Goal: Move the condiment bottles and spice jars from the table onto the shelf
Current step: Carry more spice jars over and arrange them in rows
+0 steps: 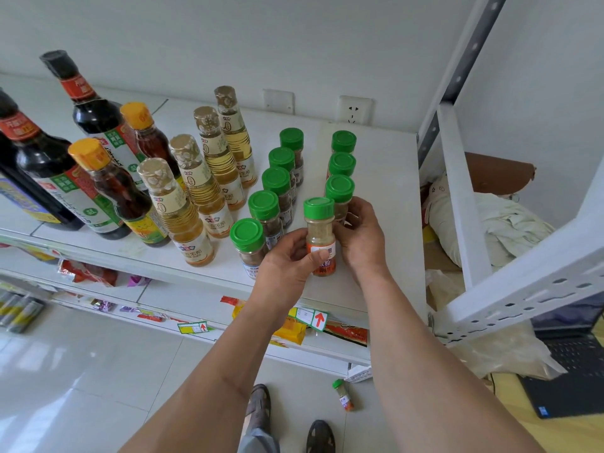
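Jar: clear glass spice jar with ribbed green plastic cap and orange label (319,237), tan powder inside, upright at the white shelf's (376,197) front edge.
Left hand (287,261): fingers curled around the jar, thumb across the label.
Right hand (361,235): fingers wrapped behind the jar.
Neighbours: green-capped jars (276,181) just left of the fingers; pale vinegar bottles (192,188) further left.
Floor: another small jar (343,394) lying below.

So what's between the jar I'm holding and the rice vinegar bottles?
In the head view, a row of five green-capped spice jars stands between the held jar and the vinegar bottles.
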